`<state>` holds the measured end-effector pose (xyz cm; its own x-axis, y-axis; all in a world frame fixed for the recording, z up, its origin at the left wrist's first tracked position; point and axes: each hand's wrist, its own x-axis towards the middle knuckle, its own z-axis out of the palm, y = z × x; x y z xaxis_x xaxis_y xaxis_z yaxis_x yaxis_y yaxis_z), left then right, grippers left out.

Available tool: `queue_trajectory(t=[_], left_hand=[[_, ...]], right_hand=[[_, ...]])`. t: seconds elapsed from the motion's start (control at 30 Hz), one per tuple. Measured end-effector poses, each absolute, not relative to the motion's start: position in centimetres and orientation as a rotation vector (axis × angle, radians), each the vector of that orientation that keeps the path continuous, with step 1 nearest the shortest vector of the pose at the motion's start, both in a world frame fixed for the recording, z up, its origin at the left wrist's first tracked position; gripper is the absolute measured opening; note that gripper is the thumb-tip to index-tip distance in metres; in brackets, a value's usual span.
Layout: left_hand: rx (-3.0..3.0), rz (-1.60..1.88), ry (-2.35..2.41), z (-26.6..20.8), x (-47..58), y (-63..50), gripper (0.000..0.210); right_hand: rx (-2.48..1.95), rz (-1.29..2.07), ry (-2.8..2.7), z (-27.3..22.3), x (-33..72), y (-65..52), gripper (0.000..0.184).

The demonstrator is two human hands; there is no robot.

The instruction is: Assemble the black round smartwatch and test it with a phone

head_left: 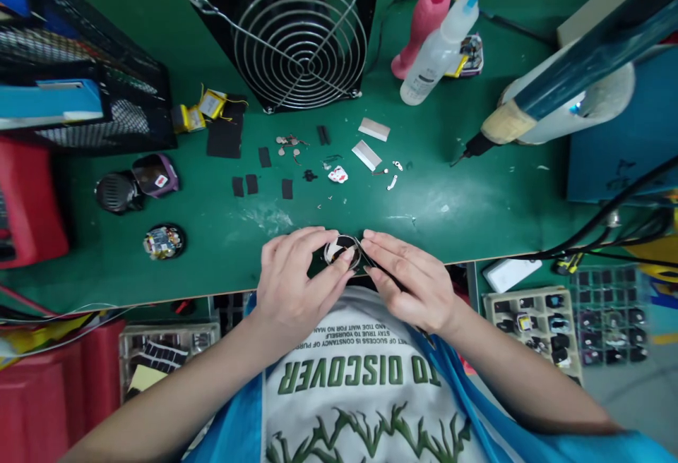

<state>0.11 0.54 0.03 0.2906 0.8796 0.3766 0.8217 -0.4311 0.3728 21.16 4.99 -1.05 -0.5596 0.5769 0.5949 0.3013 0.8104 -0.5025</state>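
At the front edge of the green bench, my left hand (299, 276) is closed on a small round device housing (342, 251) with a pale ring rim and a dark inside. Its thumb presses near the rim. My right hand (410, 276) grips dark tweezers (389, 274), their tips at the right side of the ring. The tweezers' back end sticks out below that hand. Fingers hide part of the housing. Beyond the hands lie a white and red piece (337, 175), black foam pads (287, 188) and small round parts with wires (289, 144).
A fan with a wire guard (304, 68) stands at the back. Right of it are a white dropper bottle (431, 61), a pink bottle (424, 29) and a soldering iron (492, 131) pointing inward. Left are an opened round device (164, 241) and a mesh rack (127, 121). Parts trays (534, 293) sit below the bench.
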Motion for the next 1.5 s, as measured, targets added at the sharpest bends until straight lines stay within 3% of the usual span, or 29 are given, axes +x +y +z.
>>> queue_trajectory(t=[0.63,0.9,1.5], left_hand=[[2.454,0.895,1.651,0.1,0.3,0.6,0.01],[2.433,0.917,1.643,0.2,0.1,0.4,0.01],[2.436,0.939,1.626,0.0,0.2,0.4,0.011]], right_hand=[[-0.662,0.583,-2.194,0.4,21.2,5.7,0.017],[-0.633,0.581,-2.199,0.4,21.2,5.8,0.025],[-0.731,0.504,-2.266,1.2,20.9,5.0,0.018]])
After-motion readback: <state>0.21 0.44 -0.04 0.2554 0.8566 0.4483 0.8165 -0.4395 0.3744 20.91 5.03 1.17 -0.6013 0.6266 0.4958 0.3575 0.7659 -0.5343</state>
